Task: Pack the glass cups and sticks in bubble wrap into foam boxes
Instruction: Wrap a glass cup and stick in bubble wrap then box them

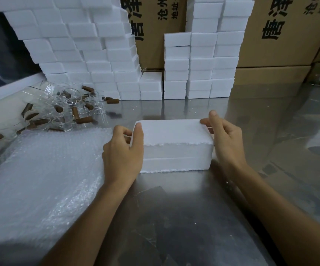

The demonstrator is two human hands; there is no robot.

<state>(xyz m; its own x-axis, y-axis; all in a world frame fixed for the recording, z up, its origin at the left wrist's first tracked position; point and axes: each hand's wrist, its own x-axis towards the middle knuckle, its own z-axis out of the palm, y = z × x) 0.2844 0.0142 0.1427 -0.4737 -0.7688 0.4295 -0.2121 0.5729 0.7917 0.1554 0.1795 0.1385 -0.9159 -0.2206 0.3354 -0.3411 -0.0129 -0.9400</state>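
While gripped at both ends, sits at centre frame on the steel bench [184, 217]: one white foam box [174, 144], lid closed, a seam running along its near face. Left hand [123, 152] curled round the left end, thumb over the top corner, fingers wrapped behind the side. Right hand [225, 139] pinching the upper right corner of the lid between thumb and fingertips, palm against the right end.

Just left of the box, touching the left hand's wrist: a wide stack of bubble wrap sheets [40, 179], filling the lower left of the frame. Beyond it, at mid left: a loose heap of clear glass cups [65, 104] lying on their sides, mixed with short brown sticks [83, 120], well apart from the box. Cannot tell how many cups.

Across the top of the frame: stacked foam boxes [90, 60] rising in a leaning wall at upper left, a second stack [201, 66] at upper centre, cardboard cartons [282, 35] with black printed characters behind and to the right. Between the held box and those stacks: bare bench with scattered white foam crumbs [194, 113].
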